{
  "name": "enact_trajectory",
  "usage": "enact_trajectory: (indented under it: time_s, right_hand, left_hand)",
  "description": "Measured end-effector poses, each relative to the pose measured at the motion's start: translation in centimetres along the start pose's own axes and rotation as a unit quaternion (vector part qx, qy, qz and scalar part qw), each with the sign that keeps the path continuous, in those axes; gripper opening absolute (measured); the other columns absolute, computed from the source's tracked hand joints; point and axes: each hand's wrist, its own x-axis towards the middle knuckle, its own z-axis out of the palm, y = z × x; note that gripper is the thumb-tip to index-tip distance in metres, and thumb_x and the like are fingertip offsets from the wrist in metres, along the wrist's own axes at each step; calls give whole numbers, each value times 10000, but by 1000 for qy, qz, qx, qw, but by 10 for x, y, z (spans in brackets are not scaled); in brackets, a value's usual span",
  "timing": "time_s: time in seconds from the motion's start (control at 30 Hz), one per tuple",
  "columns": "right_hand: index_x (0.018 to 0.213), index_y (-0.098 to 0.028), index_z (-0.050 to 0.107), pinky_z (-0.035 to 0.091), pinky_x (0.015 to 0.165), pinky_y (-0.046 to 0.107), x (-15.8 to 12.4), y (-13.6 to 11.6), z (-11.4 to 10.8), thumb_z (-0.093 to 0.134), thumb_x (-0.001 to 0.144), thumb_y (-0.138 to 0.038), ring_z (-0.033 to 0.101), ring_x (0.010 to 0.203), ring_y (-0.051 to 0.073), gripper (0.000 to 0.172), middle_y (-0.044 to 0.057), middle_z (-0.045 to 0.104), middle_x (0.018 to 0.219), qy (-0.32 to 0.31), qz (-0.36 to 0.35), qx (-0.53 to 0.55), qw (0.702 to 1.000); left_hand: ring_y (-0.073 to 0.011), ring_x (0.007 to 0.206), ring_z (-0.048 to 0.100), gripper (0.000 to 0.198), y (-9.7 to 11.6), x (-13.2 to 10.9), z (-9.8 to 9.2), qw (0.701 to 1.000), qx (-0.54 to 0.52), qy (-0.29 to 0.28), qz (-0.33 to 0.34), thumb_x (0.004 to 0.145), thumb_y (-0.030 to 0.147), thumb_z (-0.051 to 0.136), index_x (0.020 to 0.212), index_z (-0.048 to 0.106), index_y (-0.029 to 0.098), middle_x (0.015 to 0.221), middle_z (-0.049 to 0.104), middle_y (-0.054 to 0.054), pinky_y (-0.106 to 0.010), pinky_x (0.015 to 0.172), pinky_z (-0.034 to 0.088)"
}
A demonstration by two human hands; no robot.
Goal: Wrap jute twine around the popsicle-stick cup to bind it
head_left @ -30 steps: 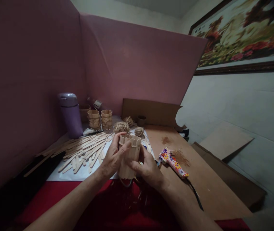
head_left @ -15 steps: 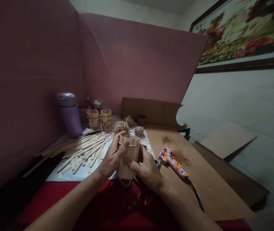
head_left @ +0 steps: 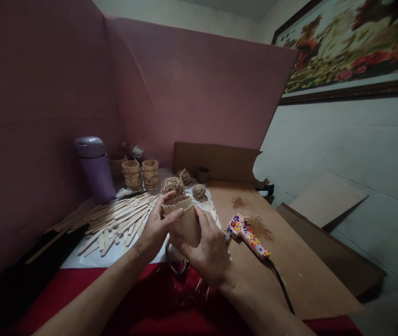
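Between my two hands is a cup made of wooden craft sticks (head_left: 187,224), its scalloped rim tilted up to the left. My left hand (head_left: 157,226) wraps its left side, thumb lying across the front near the rim. Against the right side and lower part, my right hand (head_left: 207,247) closes with fingers behind and thumb in front. A ring-shaped handle, perhaps of scissors (head_left: 176,261), shows just below the cup. Behind the rim sits a ball of twine (head_left: 173,185), with a smaller twine ball (head_left: 199,191) to its right.
Loose craft sticks (head_left: 115,224) spread over white paper at left. A purple flask (head_left: 95,170) and two finished stick cups (head_left: 150,174) stand behind them. To the right, a flowered glue gun (head_left: 248,237) with a black cord lies on a brown board (head_left: 310,280). Red cloth (head_left: 143,303) lies in front.
Both hands have tilted and turned the cup, and its lower end now sits higher. My right hand has shifted around its side, and more of the ring-shaped handle shows. The view has shifted slightly.
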Motion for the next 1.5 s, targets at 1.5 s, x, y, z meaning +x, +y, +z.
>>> enact_trajectory:
  time_s: [1.5]
  right_hand:
    - [1408, -182, 377, 510, 883, 407, 37, -23, 24, 669, 723, -400, 634, 1072, 285, 776, 132, 635, 1227, -71, 87, 77, 991]
  left_hand:
    - [-235, 1032, 636, 569, 14, 14, -19, 985, -170, 20, 12, 666, 222, 763, 1181, 526, 176, 1054, 689, -71, -325, 909, 478]
